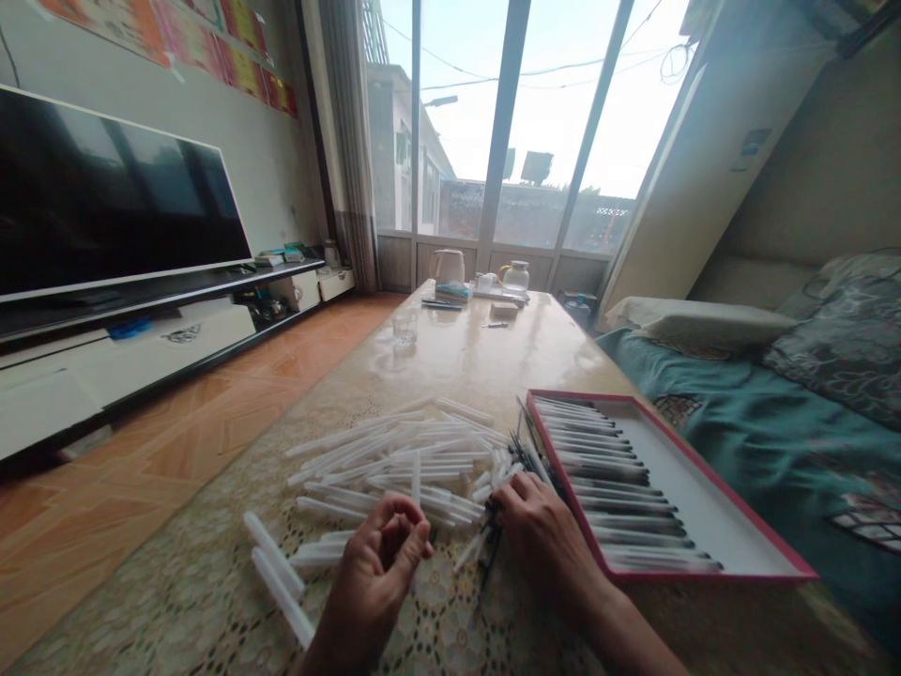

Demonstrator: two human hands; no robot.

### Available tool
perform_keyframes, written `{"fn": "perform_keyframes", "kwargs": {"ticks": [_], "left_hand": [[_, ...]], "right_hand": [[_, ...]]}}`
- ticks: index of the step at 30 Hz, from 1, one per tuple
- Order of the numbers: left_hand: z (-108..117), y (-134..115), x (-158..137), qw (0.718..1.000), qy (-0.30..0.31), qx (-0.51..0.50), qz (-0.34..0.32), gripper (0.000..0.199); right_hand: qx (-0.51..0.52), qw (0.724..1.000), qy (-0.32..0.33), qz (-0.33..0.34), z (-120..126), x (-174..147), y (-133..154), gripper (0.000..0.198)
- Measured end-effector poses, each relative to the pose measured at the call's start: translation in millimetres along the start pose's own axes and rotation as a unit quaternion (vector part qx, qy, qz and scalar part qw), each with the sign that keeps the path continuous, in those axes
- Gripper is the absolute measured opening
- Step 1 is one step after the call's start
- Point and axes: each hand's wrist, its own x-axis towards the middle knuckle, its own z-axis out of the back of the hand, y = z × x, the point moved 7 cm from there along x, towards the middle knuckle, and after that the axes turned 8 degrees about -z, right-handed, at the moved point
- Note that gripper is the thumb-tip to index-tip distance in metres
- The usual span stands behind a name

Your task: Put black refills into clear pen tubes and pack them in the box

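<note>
**White tube (416, 477) held upright near dark sticks (519, 455)**

By the near edge of the table (493, 366), the left hand (384, 554) is curled, thumb and fingers pinched on the tube. The right hand (535, 512) bends over the sticks, just outside the left edge of a red-rimmed box (739, 469); whether it grips any, I cannot tell. Loose tubes (401, 460) lie left of it; dark-tipped tubes (612, 469) line the box's left side.

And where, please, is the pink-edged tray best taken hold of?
Probably take the tray by its long right wall, from the right: that rim is exposed, whereas pens line the left side and the right hand is beside the left wall.
</note>
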Motion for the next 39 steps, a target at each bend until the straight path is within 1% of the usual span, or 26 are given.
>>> {"fn": "perform_keyframes", "kwargs": {"ticks": [1,2,5,6,7,8,9,10,13,14,15,17,19,21,23,27,31,33,35,37,39], "left_hand": [[0.6,0.2,-0.3,1.0,-0.012,-0.001,0.003,0.018],[0.5,-0.6,-0.8,1.0,-0.021,-0.002,0.005,0.025],[-0.5,-4.6,-1.6,0.999,-0.029,-0.001,0.015,0.068],[-0.1,-5.2,-1.2,0.999,-0.031,-0.005,0.021,0.078],[0.9,-4.9,-0.5,0.999,-0.034,-0.011,0.028,0.086],[2.1,-3.6,0.4,0.998,-0.035,-0.019,0.038,0.089],[2.7,-1.0,1.4,0.998,-0.032,-0.03,0.052,0.086],[2.4,2.6,2.3,0.996,-0.024,-0.045,0.069,0.078],[-1.9,13.9,1.9,0.985,-0.004,-0.118,0.128,0.034],[-4.0,16.3,0.8,0.978,-0.002,-0.149,0.144,0.025],[-5.9,17.9,-0.5,0.971,-0.003,-0.178,0.157,0.021],[-8.6,19.9,-4.1,0.957,-0.013,-0.227,0.178,0.016],[-9.1,22.9,-8.8,0.945,-0.034,-0.255,0.201,0.011],[-8.4,27.3,-13.6,0.937,-0.058,-0.261,0.224,0.008],[-8.9,31.5,-17.3,0.932,-0.072,-0.259,0.242,0.007],[-11.2,35.3,-20.1,0.922,-0.098,-0.273,0.258,0.005],[-10.5,36.1,-20.9,0.913,-0.119,-0.281,0.27,0.006],[-8.0,36.2,-20.0,0.913,-0.131,-0.287,0.258,0.007],[-5.5,37.3,-19.0,0.912,-0.143,-0.298,0.244,0.009],[-4.2,39.4,-18.5,0.909,-0.149,-0.31,0.237,0.011],[-4.3,41.5,-18.5,0.904,-0.148,-0.321,0.238,0.011]], "right_hand": [[-0.003,1.0,0.002,-0.002,-0.5,0.0,-0.3,0.019],[-0.004,1.0,0.003,0.001,-0.8,-0.1,0.2,0.02],[0.005,1.0,0.006,0.023,-1.2,-0.5,4.1,0.023],[0.008,1.0,0.006,0.027,-1.3,-0.5,4.9,0.023],[0.009,1.0,0.006,0.026,-1.4,-0.4,5.2,0.024],[0.008,1.0,0.004,0.023,-1.4,-0.1,5.0,0.023],[0.006,1.0,0.002,0.018,-1.2,0.1,4.5,0.022],[0.003,1.0,0.0,0.013,-0.9,0.3,4.1,0.021],[-0.001,1.0,-0.001,0.022,0.0,0.3,7.1,0.021],[-0.003,1.0,-0.001,0.028,0.4,0.2,8.6,0.022],[-0.007,0.999,-0.003,0.033,0.5,0.3,9.9,0.022],[-0.02,0.999,-0.01,0.031,0.6,1.3,10.2,0.023],[-0.032,0.999,-0.02,0.021,0.1,2.7,8.3,0.022],[-0.038,0.999,-0.024,0.019,-0.9,3.7,6.9,0.021],[-0.042,0.998,-0.021,0.029,-2.1,3.6,7.9,0.019],[-0.039,0.997,-0.019,0.056,-2.9,1.9,11.9,0.016],[-0.02,0.997,-0.05,0.047,1.7,2.2,6.8,0.018],[0.027,0.996,-0.087,0.025,9.0,1.3,0.3,0.018],[0.116,0.984,-0.136,-0.003,19.8,-2.7,-6.7,0.016],[0.241,0.955,-0.169,-0.039,28.7,-9.4,-13.2,0.01],[0.382,0.907,-0.161,-0.067,31.3,-16.0,-15.2,0.003]]}}
